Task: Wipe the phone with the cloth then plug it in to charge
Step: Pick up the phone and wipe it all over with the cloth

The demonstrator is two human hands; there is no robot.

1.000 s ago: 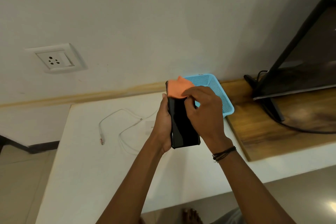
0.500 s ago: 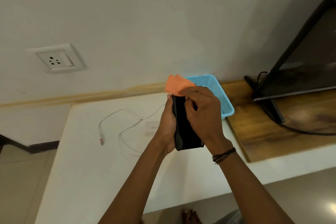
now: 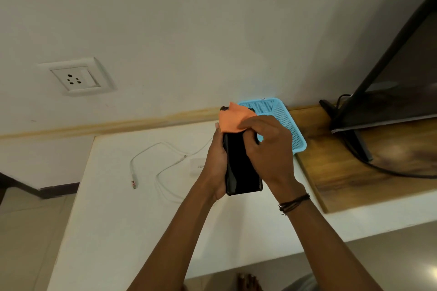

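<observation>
Phone gripped steady in left hand so right hand can pinch and rub orange cloth across its top; charger cable waits on worktop.

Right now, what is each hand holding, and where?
Left hand grips the phone by its long side edge; right hand pinches the orange cloth against the phone's top.
</observation>
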